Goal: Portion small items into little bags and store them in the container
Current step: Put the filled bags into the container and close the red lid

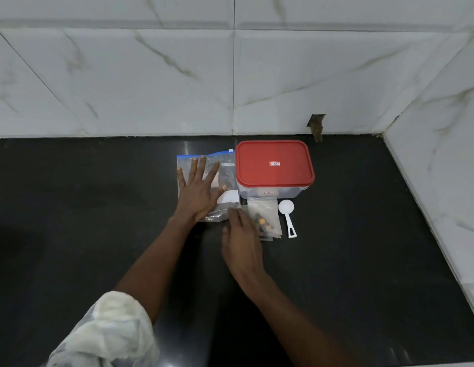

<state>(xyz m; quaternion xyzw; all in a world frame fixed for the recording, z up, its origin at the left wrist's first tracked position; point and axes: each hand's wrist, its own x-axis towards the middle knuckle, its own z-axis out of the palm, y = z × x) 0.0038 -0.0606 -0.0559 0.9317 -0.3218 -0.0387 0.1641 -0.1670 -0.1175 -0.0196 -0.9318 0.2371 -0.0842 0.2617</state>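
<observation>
A large clear zip bag (226, 176) with a blue seal lies flat on the black counter, and my left hand (197, 189) rests on it, palm down, fingers spread. To its right stands a clear container with a shut red lid (274, 165). In front of the container lies a small pile of little clear bags (266, 215), one with dark and orange items inside. My right hand (242, 239) lies flat at the left edge of that pile, fingers touching it. A white measuring scoop (287, 215) lies to the right of the little bags.
The black counter (98, 221) runs wide to the left and toward me. White marble-look tile walls (310, 75) close it at the back and on the right. A chipped hole (316, 125) sits in the back wall above the container.
</observation>
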